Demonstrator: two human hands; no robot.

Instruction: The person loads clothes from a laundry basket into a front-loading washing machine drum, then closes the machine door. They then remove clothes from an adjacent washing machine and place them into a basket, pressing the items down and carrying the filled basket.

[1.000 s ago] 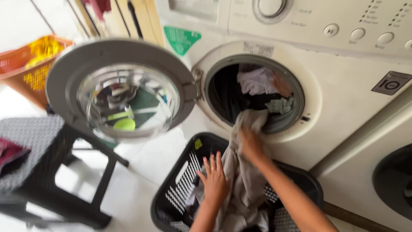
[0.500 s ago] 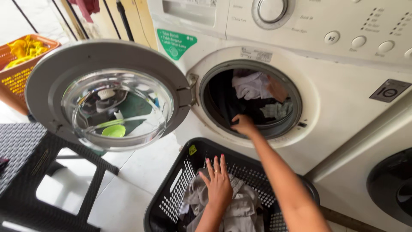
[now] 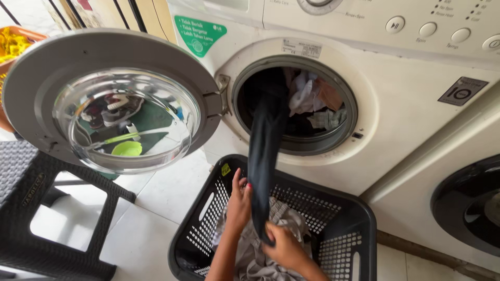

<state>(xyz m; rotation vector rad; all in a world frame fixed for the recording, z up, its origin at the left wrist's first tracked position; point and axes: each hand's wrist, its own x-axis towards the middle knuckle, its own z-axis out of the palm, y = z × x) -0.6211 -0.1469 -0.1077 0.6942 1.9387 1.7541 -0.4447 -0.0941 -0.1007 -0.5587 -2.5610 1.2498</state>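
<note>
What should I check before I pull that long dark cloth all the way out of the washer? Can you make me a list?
1. Both hands on the cloth: ok. The left hand and right hand grip the dark garment.
2. Cloth free of the drum: not ok. Its top end hangs from the washer opening.
3. Basket underneath: ok. The black laundry basket sits right below the opening.
4. Door out of the way: ok. The round door is swung wide open.
5. Room in the basket: ok. Only grey clothes lie low inside.
6. Cloth snagged inside: cannot tell.
</note>
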